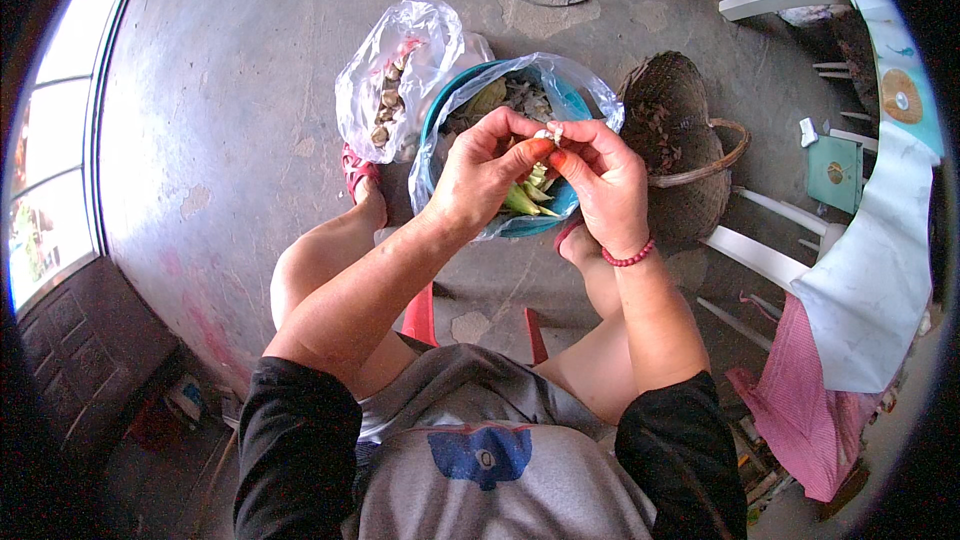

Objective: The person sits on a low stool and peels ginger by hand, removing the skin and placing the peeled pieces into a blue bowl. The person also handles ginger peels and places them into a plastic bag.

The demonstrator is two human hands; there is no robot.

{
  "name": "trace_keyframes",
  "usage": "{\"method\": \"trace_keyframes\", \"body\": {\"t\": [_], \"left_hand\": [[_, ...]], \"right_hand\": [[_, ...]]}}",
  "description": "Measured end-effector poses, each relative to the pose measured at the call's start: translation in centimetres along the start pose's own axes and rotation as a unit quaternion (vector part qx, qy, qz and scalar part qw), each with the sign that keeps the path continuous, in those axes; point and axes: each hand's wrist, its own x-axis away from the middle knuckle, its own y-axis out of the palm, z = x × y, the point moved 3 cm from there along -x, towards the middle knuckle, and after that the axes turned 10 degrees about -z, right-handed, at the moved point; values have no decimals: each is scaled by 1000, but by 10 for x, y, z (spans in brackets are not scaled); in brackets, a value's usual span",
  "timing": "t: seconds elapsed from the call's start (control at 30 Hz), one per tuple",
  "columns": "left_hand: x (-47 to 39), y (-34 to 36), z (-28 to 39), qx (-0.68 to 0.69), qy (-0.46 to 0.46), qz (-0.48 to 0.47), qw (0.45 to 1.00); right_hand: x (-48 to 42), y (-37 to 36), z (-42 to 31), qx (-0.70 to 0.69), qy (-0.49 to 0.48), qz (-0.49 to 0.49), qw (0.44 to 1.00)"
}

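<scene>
Both hands meet above a teal plastic bin lined with a clear plastic bag. A small whitish piece, perhaps a garlic clove, is pinched between the fingertips. My left hand grips it from the left, with an orange-stained thumb. From the right, my right hand holds it too, its thumb tip also stained; a red bead bracelet circles that wrist. Below the fingers, green vegetable scraps and dry papery peelings lie in the bin, partly hidden by the hands.
Left of the bin, a clear plastic bag on the concrete floor holds several brownish lumps. At right stands a woven basket with a handle and dry bits inside. A covered table and white chair legs line the far right.
</scene>
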Motion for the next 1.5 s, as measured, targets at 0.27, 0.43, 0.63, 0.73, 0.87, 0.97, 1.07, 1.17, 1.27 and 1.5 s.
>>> {"method": "trace_keyframes", "body": {"t": [0.27,0.43,0.63,0.73,0.87,0.97,1.07,1.17,1.27,1.5], "left_hand": [[-1,-1,-3,1,4,-5,1000],[-1,-1,4,3,-35,-25,999],[-6,-2,11,-161,-26,-64,985],[-6,-2,9,-218,-20,-75,973],[-3,2,10,-213,4,-77,974],[-2,6,7,-157,9,-90,983],[-1,5,4,-134,-5,-87,987],[-1,6,5,-151,-11,-81,985],[-1,3,3,-148,-8,-76,986],[-5,-11,-3,-5,-107,-2,994]], "right_hand": [[2,3,4,20,-17,31,999],[-2,-6,-2,-118,77,-39,989],[0,-12,-2,-140,108,-67,982],[1,-12,3,-158,117,-89,976],[2,-6,6,-202,108,-59,972],[1,-3,8,-184,94,-35,978],[-1,3,3,-159,100,-22,982],[0,2,7,-158,104,-32,981],[-1,2,6,-145,131,-46,980],[-5,5,11,-143,99,-66,983]]}}
